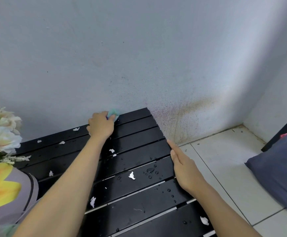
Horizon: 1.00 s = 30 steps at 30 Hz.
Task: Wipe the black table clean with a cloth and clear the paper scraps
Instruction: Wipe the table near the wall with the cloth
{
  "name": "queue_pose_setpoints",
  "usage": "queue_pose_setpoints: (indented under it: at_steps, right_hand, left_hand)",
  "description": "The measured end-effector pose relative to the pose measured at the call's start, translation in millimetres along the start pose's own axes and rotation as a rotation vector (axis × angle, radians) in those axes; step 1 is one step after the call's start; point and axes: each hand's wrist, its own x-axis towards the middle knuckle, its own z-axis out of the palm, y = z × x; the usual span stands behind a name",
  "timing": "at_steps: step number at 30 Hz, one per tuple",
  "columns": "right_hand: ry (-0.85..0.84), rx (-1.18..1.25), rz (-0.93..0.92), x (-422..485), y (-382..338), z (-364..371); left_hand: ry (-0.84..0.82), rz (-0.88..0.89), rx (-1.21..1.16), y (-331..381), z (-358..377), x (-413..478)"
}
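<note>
Most of the job looks undone, judging by the head view. About ten white paper scraps [131,175] lie scattered across the black counter [135,130], from the far slat by the wall to the near right corner. Beads of water [150,170] stand on the right half. No stretch of it looks plainly wiped, so the wiping seems to be only at its start, at the far edge.

The left hand [101,124] reaches to that far edge and grips a small blue-green cloth [114,113], its fingers curled round it. The cloth is bunched and pressed on the last slat, right against the wall [139,57]. The right hand [183,168] holds nothing. Its fingers are straight and close together, laid along the counter's right edge as if to steady it.

The counter is made of long, smooth, glossy slats with narrow gaps between them, and scraps or water could slip into those. The scraps are thin, torn and crumpled. The cloth looks soft. The wall is rough and speckled, with a brownish stain [190,106] near the counter's corner. Cream and yellow flowers [2,134] stand at the left. Pale floor tiles [225,151] and a dark blue cushion [279,168] lie to the right.
</note>
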Motion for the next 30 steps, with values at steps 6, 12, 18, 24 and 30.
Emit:
queue_pose_setpoints:
  at_steps: [6, 12, 18, 24, 30]
  right_hand:
    - [0.002, -0.022, -0.003, 0.0, -1.3, 0.4]
    - [0.002, -0.033, -0.003, -0.4, -1.6, 0.2]
    - [-0.004, -0.05, 0.006, -0.2, -2.1, -0.3]
    - [0.005, -0.022, 0.004, 0.6, -1.3, -0.2]
    - [-0.004, 0.021, 0.004, 1.7, 1.1, 0.8]
  left_hand:
    - [-0.055, 0.315, 0.187, 23.9, 38.3, -47.5]
    - [-0.284, 0.229, -0.226, 9.8, -20.1, -17.2]
    - [-0.064, 0.044, 0.386, -2.4, 13.9, -6.9]
    - [-0.336, 0.503, 0.281, 19.5, 16.2, -97.7]
    - [-0.364, 0.274, 0.055, 25.8, 6.8, -38.7]
